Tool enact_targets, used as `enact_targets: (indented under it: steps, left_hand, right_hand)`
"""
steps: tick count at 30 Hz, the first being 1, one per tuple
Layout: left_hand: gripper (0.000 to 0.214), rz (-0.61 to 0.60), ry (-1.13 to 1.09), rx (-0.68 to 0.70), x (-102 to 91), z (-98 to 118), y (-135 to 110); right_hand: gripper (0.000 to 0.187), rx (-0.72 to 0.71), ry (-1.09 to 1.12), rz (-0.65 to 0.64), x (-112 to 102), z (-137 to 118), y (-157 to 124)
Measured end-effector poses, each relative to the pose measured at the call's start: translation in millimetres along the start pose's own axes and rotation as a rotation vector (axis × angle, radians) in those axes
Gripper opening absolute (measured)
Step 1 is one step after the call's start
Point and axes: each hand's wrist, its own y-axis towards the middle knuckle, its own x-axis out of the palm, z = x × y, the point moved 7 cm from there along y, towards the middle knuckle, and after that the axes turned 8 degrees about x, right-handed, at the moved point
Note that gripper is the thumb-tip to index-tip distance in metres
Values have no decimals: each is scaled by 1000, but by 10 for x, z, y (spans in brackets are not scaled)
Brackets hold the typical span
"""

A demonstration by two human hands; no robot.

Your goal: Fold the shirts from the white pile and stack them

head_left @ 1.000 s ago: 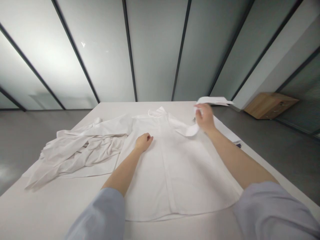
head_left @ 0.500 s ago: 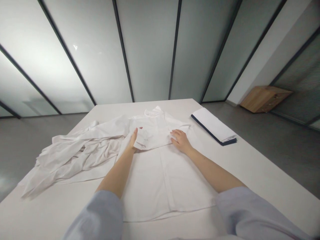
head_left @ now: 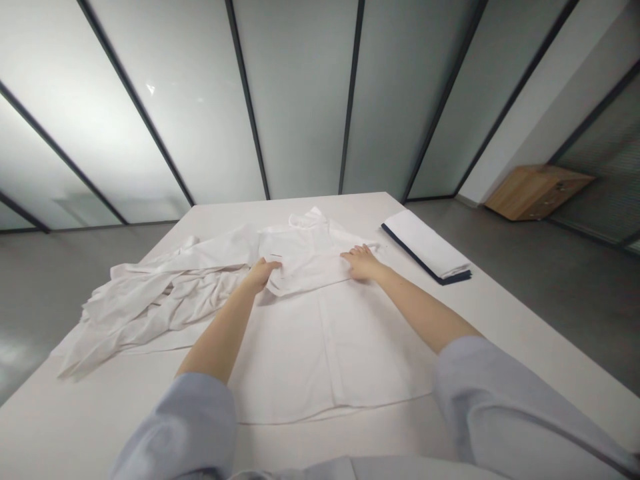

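Observation:
A white shirt (head_left: 295, 360) lies spread on the table, its collar (head_left: 306, 219) at the far end and its hem toward me. Across its upper part runs a folded-over strip of cloth, which looks like a sleeve (head_left: 310, 273). My left hand (head_left: 264, 272) is closed on the left end of this strip, thumb on top, and holds it slightly raised. At the strip's right end my right hand (head_left: 363, 262) grips the cloth near the shirt's shoulder side, palm down. The undersides of both hands are hidden.
Crumpled white garments (head_left: 165, 293) are heaped on the left side of the white table (head_left: 505, 360). On the right lies a folded white cloth (head_left: 425, 243) atop a dark blue one (head_left: 453, 277). A wooden cabinet (head_left: 537, 192) stands on the floor beyond, near frosted glass panels (head_left: 300, 100).
My left hand has turned from upright to thumb over the cloth, gripping the strip's end. My right hand has shifted slightly right and closed on the cloth. The strip looks straighter between them.

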Motion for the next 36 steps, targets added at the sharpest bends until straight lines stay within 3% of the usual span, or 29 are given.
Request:
enact_targets:
  steps: [5, 8, 11, 15, 19, 22, 25, 27, 29, 31, 33, 36]
  left_hand:
    - [29, 83, -83, 65, -187, 300, -59]
    - [29, 112, -87, 86, -322, 428, -123]
    - [32, 71, -47, 124, -402, 512, -230]
    - [44, -43, -46, 127, -391, 492, -365]
    - [37, 128, 14, 79, -560, 331, -375]
    - [23, 218, 200, 30, -759, 230, -355]
    - [14, 19, 498, -67, -826, 164, -320]
    - [17, -131, 670, -80, -815, 169, -286]
    - [19, -175, 861, -6, -778, 233, -214]
    - [15, -154, 1076, 125, -680, 311, -119]
    - [17, -147, 1231, 269, -505, 337, -34]
    - [37, -219, 1318, 410, -211, 229, 55]
  right_hand:
    - [24, -14, 38, 248, -453, 108, -2]
    - [19, -19, 121, 433, -632, 144, -214]
    - [20, -33, 189, 530, -621, 147, -457]
    - [28, -59, 249, 522, -461, 155, -629]
    - [23, -49, 249, 482, -366, 193, -672]
    - [15, -100, 215, 373, -309, 135, -698]
    - [6, -190, 191, 168, -216, 25, -731]
    - [14, -200, 226, 46, -181, 5, -727]
    - [23, -139, 271, 27, -214, 60, -666]
    - [24, -37, 282, 98, -288, 171, -548]
    - [22, 81, 263, 181, -343, 299, -397]
    - [26, 245, 218, 220, -332, 456, -141]
